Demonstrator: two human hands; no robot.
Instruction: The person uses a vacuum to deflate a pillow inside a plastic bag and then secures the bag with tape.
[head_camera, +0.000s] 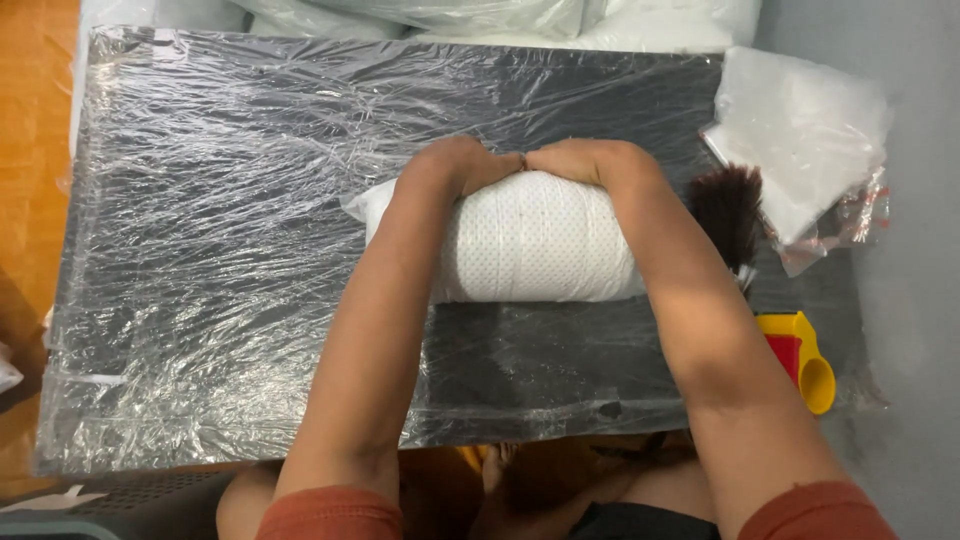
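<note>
A white, dotted, rolled-up cushion or fabric bundle (535, 245) lies on a black board wrapped in clear plastic film (220, 220). My left hand (455, 165) and my right hand (590, 160) both curl over the bundle's far top edge, knuckles meeting in the middle, fingers hidden behind it. Both forearms stretch over the bundle from the near side.
A dark bristle brush (728, 210) lies just right of the bundle. A yellow and red plastic tool (800, 355) sits at the board's right edge. Clear plastic bags with white contents (800, 130) lie at the upper right, more white bags (450, 15) behind the board. Orange floor (30, 150) on the left.
</note>
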